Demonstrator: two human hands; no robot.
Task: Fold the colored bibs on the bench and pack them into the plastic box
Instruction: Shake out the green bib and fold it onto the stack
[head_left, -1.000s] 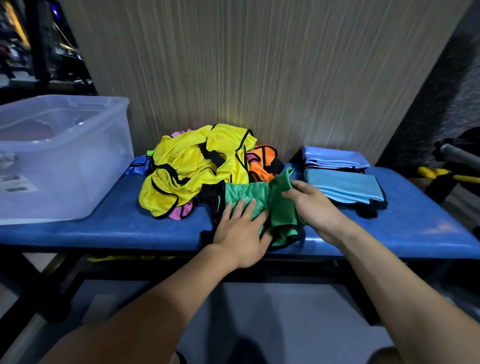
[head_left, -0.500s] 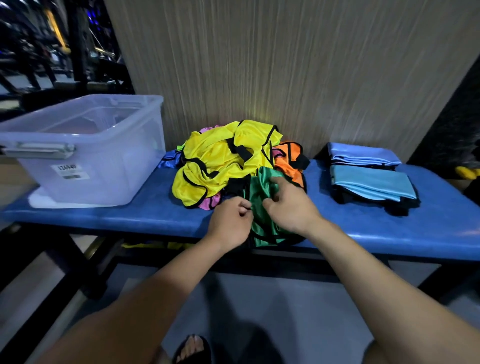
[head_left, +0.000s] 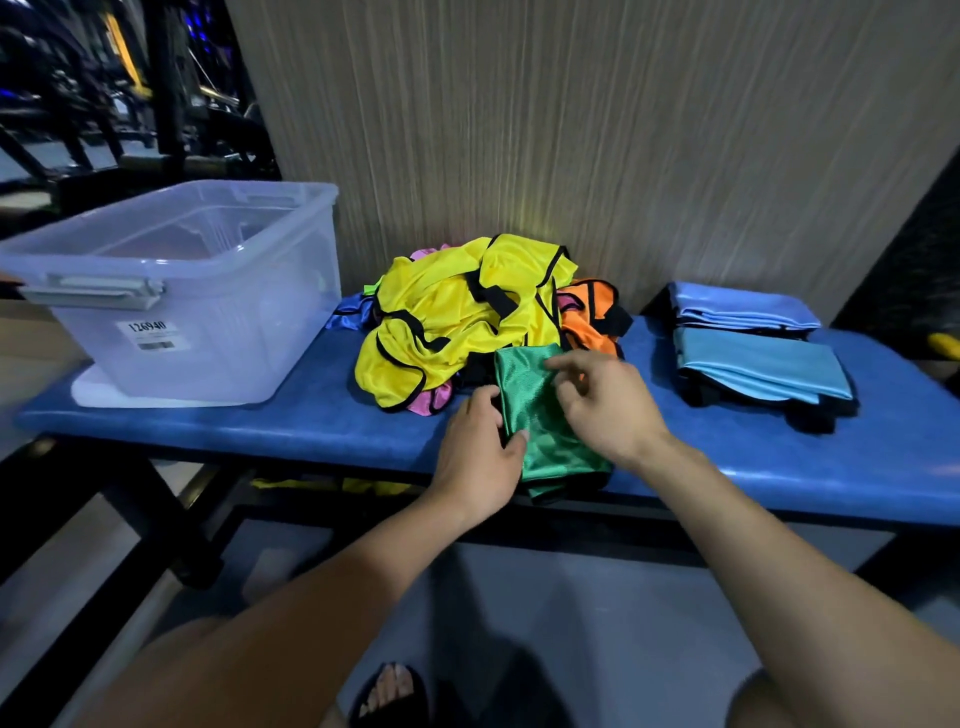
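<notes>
A green bib (head_left: 540, 415) lies folded into a narrow strip at the front edge of the blue bench (head_left: 249, 423). My left hand (head_left: 475, 460) grips its left edge, thumb on top. My right hand (head_left: 610, 408) hovers over its right side with fingers loosely spread, the fingertips near the top corner. Behind the green bib is a loose pile: a yellow bib (head_left: 457, 322) on top, an orange bib (head_left: 592, 317), a pink bib (head_left: 431, 402) and a dark blue bib (head_left: 353, 317) beneath. The clear plastic box (head_left: 218, 332) stands at the bench's left end.
Two stacks of folded light blue bibs (head_left: 753, 364) lie at the right end of the bench. A ribbed wall runs right behind the bench. Dark gym equipment (head_left: 156, 104) stands at the far left. My sandalled foot (head_left: 389, 691) is on the grey floor below.
The green bib has been folded over into a narrower strip. My left hand moved from pressing it flat to gripping its left edge, and my right hand let go and lifted slightly.
</notes>
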